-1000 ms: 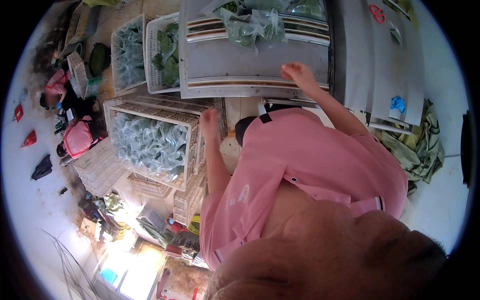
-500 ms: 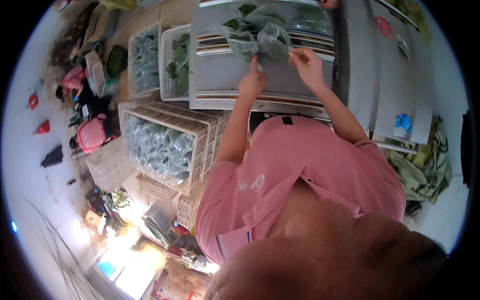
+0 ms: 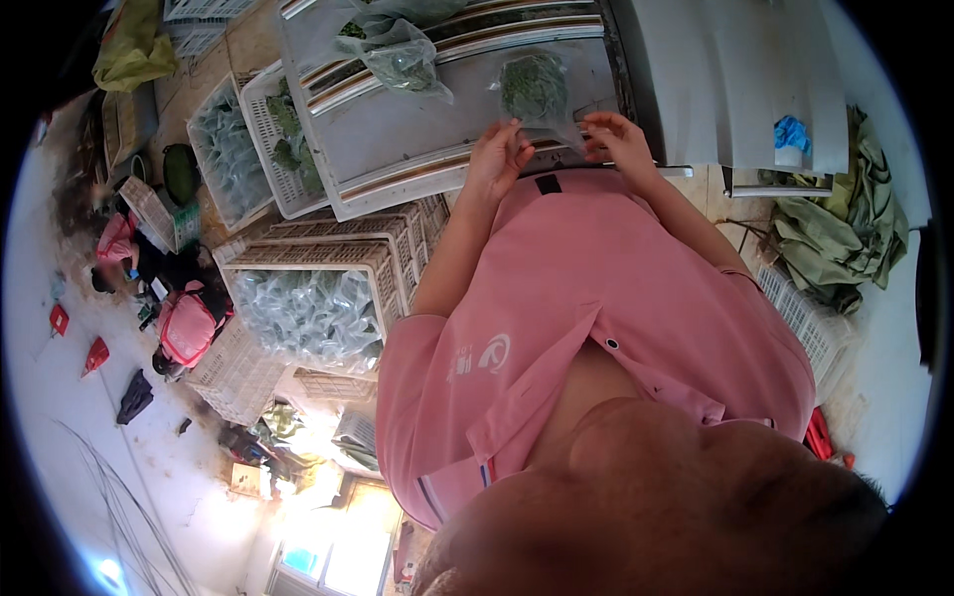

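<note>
A clear plastic bag of leafy greens (image 3: 534, 89) lies on the grey metal worktop (image 3: 467, 94) in front of me. My left hand (image 3: 500, 161) is curled at the bag's near left corner, thumb and fingers closed on the film. On the other side, my right hand (image 3: 620, 144) pinches the bag's loose near right edge. Further left on the worktop are more bags of greens (image 3: 402, 62), apart from both hands.
White crates of greens (image 3: 298, 149) and of bagged greens (image 3: 227, 149) stand left of the worktop. Closer to me, a stacked beige crate (image 3: 383, 260) is full of filled bags. A metal surface (image 3: 696, 84) with a blue crumpled item (image 3: 791, 133) is at right. Two people in pink work at far left.
Both hands have come nearer my body, and a filled bag now lies flat between them. The view has shifted. The other bags are now further left of my hands.
</note>
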### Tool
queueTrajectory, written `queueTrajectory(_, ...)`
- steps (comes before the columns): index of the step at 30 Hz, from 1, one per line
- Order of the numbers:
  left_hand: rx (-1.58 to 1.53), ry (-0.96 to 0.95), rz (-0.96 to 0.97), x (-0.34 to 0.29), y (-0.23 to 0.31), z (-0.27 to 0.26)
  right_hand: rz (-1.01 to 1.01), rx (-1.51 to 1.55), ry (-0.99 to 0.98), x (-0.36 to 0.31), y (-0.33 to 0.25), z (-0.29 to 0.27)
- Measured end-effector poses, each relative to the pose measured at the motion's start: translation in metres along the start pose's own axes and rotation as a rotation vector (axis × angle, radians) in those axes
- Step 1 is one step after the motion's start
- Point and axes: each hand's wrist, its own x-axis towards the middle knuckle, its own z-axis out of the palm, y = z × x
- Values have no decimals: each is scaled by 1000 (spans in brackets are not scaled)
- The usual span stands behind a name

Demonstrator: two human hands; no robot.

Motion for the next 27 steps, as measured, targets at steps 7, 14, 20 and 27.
queueTrajectory(7,203,104,62,-18,6,25,284,-18,-62,41,3,4)
queueTrajectory(14,74,125,134,7,8,-1,221,385,-231,44,-28,-19)
queueTrajectory(20,647,32,409,24,31,41,-153,-178,-5,89,-24,-57)
queueTrajectory(27,1680,352,708,90,-1,2,-623,-1216,338,106,45,-56)
